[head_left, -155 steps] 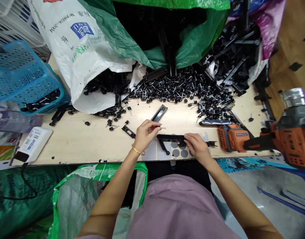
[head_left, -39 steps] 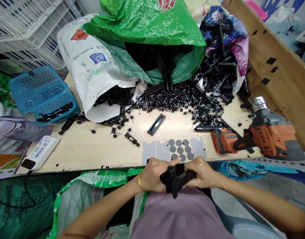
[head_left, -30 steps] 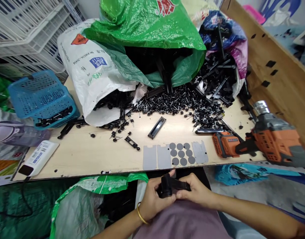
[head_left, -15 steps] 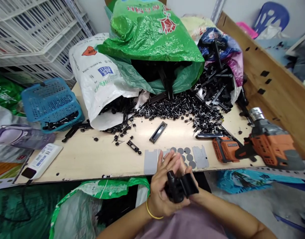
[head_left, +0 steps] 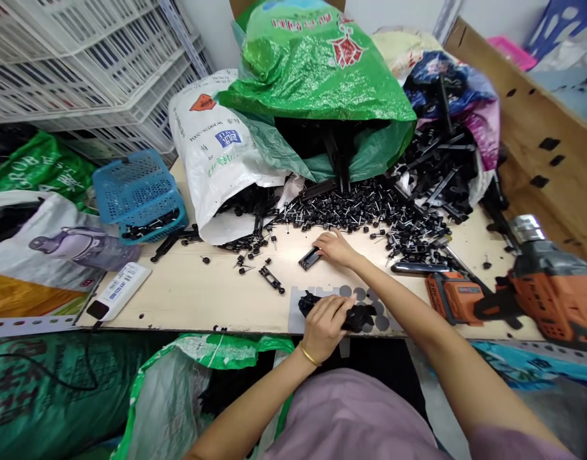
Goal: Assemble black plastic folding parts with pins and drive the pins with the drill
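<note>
Pretty bright, even light, seems to come from above. Shiny glare all over the green bag (head_left: pixel 317 83), but its mouth (head_left: pixel 303 135) goes near-black. Wide lens stretches the crates (head_left: pixel 82 57) and drill (head_left: pixel 556 287) toward the edges.

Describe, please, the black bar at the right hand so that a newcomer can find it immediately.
Find the big green bag at the back, then come forward past the heap of black knobs with metal pins. Just in front, the right hand touches the black bar. Its sides are straight, while the untouched link to its left has a knobbed end.
</note>
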Demonstrator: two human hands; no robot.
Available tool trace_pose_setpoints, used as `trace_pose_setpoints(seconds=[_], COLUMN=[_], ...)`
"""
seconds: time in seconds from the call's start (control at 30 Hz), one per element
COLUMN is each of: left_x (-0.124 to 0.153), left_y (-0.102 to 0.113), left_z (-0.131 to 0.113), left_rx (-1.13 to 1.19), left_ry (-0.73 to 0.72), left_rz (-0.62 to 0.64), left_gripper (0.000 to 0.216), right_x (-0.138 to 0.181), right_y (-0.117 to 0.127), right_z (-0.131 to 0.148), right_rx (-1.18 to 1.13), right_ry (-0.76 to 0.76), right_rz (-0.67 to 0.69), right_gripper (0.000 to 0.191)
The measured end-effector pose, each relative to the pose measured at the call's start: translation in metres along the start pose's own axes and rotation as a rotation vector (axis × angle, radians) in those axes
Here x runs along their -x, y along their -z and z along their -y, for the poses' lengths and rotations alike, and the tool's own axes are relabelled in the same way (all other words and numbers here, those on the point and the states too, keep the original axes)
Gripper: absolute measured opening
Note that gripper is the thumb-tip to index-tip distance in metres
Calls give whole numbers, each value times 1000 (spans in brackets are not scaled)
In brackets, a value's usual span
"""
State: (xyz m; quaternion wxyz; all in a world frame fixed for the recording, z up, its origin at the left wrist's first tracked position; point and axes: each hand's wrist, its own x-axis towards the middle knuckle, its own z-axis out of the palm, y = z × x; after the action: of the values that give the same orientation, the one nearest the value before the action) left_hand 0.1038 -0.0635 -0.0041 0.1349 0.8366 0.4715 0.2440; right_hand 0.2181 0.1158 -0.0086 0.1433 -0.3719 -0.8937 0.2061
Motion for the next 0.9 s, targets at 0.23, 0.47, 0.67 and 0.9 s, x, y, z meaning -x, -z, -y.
trace_pose_setpoints(seconds=[0.23, 0.47, 0.67, 0.9], left_x=[-46, -81, -133, -166], left_y=[-27, -44, -61, -48], left_z=[31, 49, 81, 105], left_rx=[-236, -323, -319, -73], left_ry=[81, 123, 89, 21], left_rz=[60, 118, 151, 9], left_gripper=[63, 65, 63, 61], right_x=[28, 71, 92, 129], right_y=[9, 16, 28, 5], right_z=[-38, -67, -74, -20], right_rx=[143, 257, 192, 26], right_ry=[-138, -467, -640, -574], right_rz=[46, 25, -342, -338], right_gripper=[41, 29, 31, 28])
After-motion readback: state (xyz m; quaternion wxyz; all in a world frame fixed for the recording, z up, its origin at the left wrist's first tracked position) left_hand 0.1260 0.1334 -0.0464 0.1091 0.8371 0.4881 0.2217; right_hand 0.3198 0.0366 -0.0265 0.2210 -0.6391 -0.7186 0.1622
